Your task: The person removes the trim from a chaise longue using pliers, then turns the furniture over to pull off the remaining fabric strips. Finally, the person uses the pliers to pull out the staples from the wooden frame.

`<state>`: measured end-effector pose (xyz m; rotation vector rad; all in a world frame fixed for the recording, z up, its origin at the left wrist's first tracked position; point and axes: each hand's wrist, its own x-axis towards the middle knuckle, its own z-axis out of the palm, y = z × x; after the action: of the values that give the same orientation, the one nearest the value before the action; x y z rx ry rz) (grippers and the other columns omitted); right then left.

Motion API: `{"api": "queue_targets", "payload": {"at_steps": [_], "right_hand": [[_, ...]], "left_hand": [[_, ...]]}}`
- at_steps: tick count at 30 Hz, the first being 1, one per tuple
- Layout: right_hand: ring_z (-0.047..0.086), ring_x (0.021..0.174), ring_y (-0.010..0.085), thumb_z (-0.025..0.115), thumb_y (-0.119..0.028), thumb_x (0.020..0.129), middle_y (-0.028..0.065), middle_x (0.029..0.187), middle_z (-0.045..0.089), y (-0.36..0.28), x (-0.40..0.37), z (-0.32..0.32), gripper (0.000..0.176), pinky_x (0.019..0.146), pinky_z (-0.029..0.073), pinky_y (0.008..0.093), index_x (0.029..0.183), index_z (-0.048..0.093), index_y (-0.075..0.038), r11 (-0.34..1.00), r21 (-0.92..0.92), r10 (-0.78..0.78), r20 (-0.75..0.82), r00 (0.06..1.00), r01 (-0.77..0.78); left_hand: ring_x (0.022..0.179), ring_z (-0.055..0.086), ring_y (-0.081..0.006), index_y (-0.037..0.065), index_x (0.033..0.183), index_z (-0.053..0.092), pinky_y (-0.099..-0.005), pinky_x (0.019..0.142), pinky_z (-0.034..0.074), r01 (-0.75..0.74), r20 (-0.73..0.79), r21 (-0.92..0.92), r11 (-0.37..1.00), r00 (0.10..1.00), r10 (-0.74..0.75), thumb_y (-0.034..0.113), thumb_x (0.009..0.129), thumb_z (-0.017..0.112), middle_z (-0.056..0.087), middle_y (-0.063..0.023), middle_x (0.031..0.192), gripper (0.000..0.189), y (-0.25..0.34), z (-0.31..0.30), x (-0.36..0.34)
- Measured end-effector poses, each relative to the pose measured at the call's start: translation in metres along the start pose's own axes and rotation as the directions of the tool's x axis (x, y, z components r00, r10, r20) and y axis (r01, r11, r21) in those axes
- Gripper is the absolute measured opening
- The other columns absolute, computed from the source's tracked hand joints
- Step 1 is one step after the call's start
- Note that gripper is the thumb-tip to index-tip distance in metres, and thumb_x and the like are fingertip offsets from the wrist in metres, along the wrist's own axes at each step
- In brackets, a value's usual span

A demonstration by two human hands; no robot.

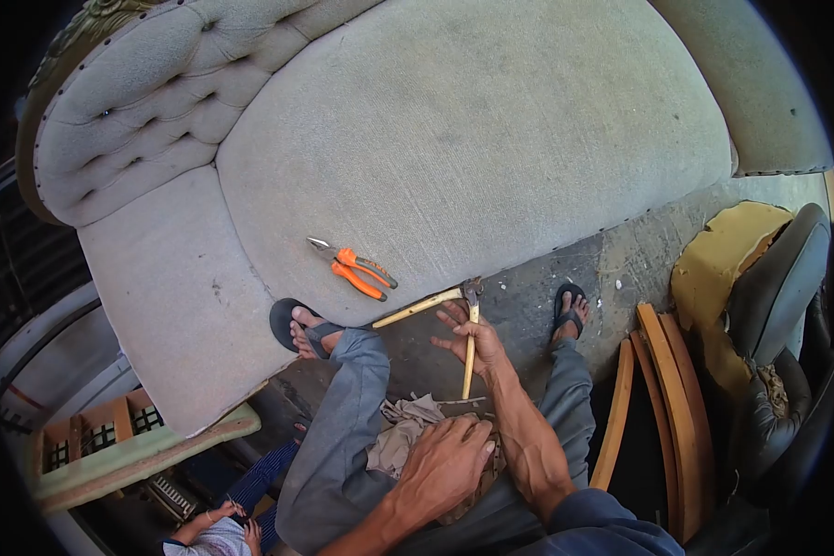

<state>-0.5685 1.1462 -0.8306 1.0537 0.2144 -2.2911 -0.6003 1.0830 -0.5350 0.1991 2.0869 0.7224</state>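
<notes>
My right hand is in front of the sofa seat edge, with a hammer's wooden handle lying across it and several fingers spread to the left. The dark hammer head is at the seat edge. Beside it, a second yellowish wooden handle lies along that edge. My left hand rests over my lap, fingers bent and close together; whatever is under them is hidden. A crumpled beige cloth lies next to it. Orange-handled pliers lie on the grey sofa seat.
The sofa's tufted backrest rises at the upper left. My left foot is on the seat, my right foot on the floor. Curved wooden pieces, yellow foam and dark upholstery stand right. Another person sits lower left.
</notes>
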Motion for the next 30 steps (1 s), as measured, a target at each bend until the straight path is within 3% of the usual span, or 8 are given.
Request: {"api": "queue_targets", "payload": {"at_steps": [2, 6, 13, 21, 24, 28, 29, 30], "right_hand": [[0.030, 0.144, 0.0343, 0.055, 0.010, 0.071, 0.0107, 0.143, 0.041, 0.000, -0.005, 0.013, 0.065, 0.107, 0.029, 0.0742, 0.133, 0.051, -0.010, 0.983, 0.176, -0.063, 0.033, 0.997, 0.056], [0.036, 0.141, 0.0376, 0.055, 0.009, 0.072, 0.0125, 0.136, 0.048, -0.005, -0.008, 0.019, 0.059, 0.106, 0.030, 0.0758, 0.128, 0.054, -0.008, 0.974, 0.197, -0.113, -0.016, 0.994, 0.114], [0.059, 0.120, 0.0433, 0.050, -0.010, 0.098, 0.0214, 0.123, 0.059, -0.061, -0.020, 0.036, 0.019, 0.097, 0.044, 0.0735, 0.115, 0.052, -0.001, 0.971, 0.082, 0.236, -0.163, 0.958, -0.225], [0.057, 0.121, 0.0457, 0.044, -0.018, 0.105, 0.0277, 0.123, 0.057, -0.081, -0.005, 0.062, 0.023, 0.098, 0.046, 0.0736, 0.111, 0.048, 0.004, 0.957, 0.014, 0.283, -0.265, 0.922, -0.290], [0.057, 0.074, 0.0234, 0.045, -0.009, 0.102, 0.0149, 0.089, 0.052, -0.065, 0.013, 0.057, 0.012, 0.064, 0.053, 0.0401, 0.102, 0.046, 0.003, 0.979, 0.124, 0.192, -0.316, 0.929, -0.160], [0.042, 0.058, 0.0150, 0.048, -0.007, 0.101, 0.0077, 0.077, 0.045, -0.059, 0.005, 0.074, 0.009, 0.052, 0.040, 0.0325, 0.096, 0.045, -0.001, 0.980, -0.098, 0.114, -0.453, 0.884, -0.176], [0.041, 0.056, 0.0143, 0.050, -0.008, 0.101, 0.0068, 0.077, 0.044, -0.052, -0.002, 0.074, 0.010, 0.049, 0.039, 0.0325, 0.095, 0.046, -0.001, 0.928, -0.312, 0.032, -0.483, 0.875, -0.206], [0.041, 0.055, 0.0139, 0.050, -0.008, 0.101, 0.0063, 0.076, 0.044, -0.059, -0.001, 0.065, 0.008, 0.047, 0.039, 0.0328, 0.095, 0.047, -0.002, 0.947, -0.226, 0.111, -0.442, 0.890, -0.229]], "left_hand": [[0.102, 0.061, -0.0346, 0.000, 0.115, 0.063, -0.0430, 0.092, 0.048, 0.008, 0.011, 0.045, 0.999, 1.000, -0.009, 0.014, 0.092, 0.063, 0.064, -0.0166, 0.109, 0.027, 0.001, -0.003, 0.001], [0.102, 0.061, -0.0345, 0.000, 0.115, 0.063, -0.0430, 0.092, 0.048, -0.009, -0.028, 0.036, 0.999, 1.000, 0.010, 0.014, 0.092, 0.063, 0.064, -0.0164, 0.108, 0.027, 0.002, -0.007, 0.002], [0.102, 0.062, -0.0342, 0.000, 0.116, 0.063, -0.0431, 0.092, 0.048, -0.011, 0.010, 0.049, 0.999, 1.000, 0.011, 0.013, 0.093, 0.062, 0.064, -0.0160, 0.108, 0.027, 0.004, -0.015, 0.003], [0.103, 0.061, -0.0340, 0.001, 0.117, 0.062, -0.0438, 0.092, 0.048, -0.033, 0.036, 0.011, 0.999, 0.999, 0.033, 0.015, 0.094, 0.061, 0.064, -0.0163, 0.109, 0.028, 0.010, -0.020, 0.004], [0.104, 0.061, -0.0342, 0.001, 0.119, 0.061, -0.0447, 0.093, 0.047, -0.040, 0.017, 0.033, 0.999, 0.999, 0.039, 0.016, 0.094, 0.061, 0.063, -0.0159, 0.111, 0.029, 0.009, -0.018, 0.002], [0.105, 0.060, -0.0343, 0.003, 0.121, 0.060, -0.0447, 0.093, 0.047, -0.043, 0.043, 0.021, 0.999, 0.998, 0.042, 0.017, 0.094, 0.061, 0.063, -0.0156, 0.115, 0.030, 0.013, -0.018, 0.004], [0.105, 0.061, -0.0343, 0.004, 0.121, 0.060, -0.0443, 0.093, 0.047, -0.028, 0.044, 0.013, 1.000, 0.999, 0.027, 0.017, 0.094, 0.061, 0.063, -0.0155, 0.116, 0.030, 0.014, -0.020, 0.003], [0.105, 0.061, -0.0343, 0.004, 0.121, 0.060, -0.0443, 0.093, 0.047, -0.023, 0.040, 0.024, 0.999, 0.999, 0.022, 0.017, 0.094, 0.061, 0.063, -0.0155, 0.116, 0.030, 0.014, -0.022, 0.002]]}}
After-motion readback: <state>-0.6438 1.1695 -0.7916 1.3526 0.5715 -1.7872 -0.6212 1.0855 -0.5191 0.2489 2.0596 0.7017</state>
